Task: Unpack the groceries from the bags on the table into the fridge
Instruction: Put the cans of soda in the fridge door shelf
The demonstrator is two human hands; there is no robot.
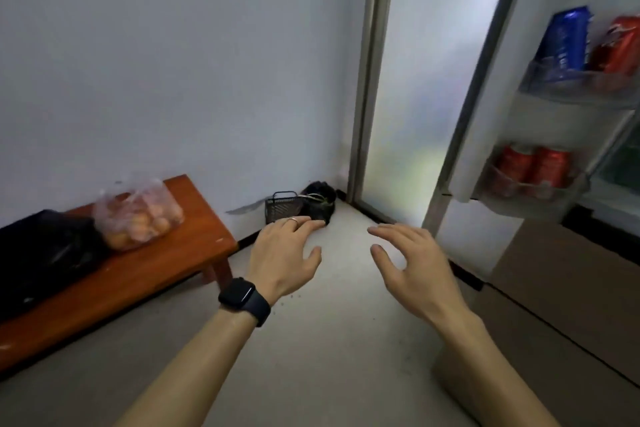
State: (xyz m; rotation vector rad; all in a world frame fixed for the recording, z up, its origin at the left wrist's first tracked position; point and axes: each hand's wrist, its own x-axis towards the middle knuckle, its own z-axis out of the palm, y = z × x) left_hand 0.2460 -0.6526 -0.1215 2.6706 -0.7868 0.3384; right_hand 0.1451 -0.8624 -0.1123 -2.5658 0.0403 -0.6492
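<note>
- Clear bag [138,215]: sits on the table [166,274], to the left of both hands and well apart from them. It holds round orange-tan items; what they are cannot be told.
- Black bag [45,253]: touches the clear bag on its far-left side, so it lies farther from the grip.
- Left hand [287,253]: palm down, fingers spread and relaxed, holding nothing. It is the hand nearer the bags.
- Right hand [412,263]: palm down, fingers loosely spread, holding nothing. It is the hand nearer the fridge door [554,121].
- Fridge door: stands open up and to the right of the right hand. Cans [533,166] stand in its shelves.
- Axis: the clear bag slumps wider than tall, with its long side along the table. Its gathered top points up.
- Judgement: no item is in hand, so the next step is a pick-up. The reach goes leftward, led by the left hand, and takes the gathered top of the clear bag.
- Risk: the thin film may sag or tear under load, so support from below is advisable.
</note>
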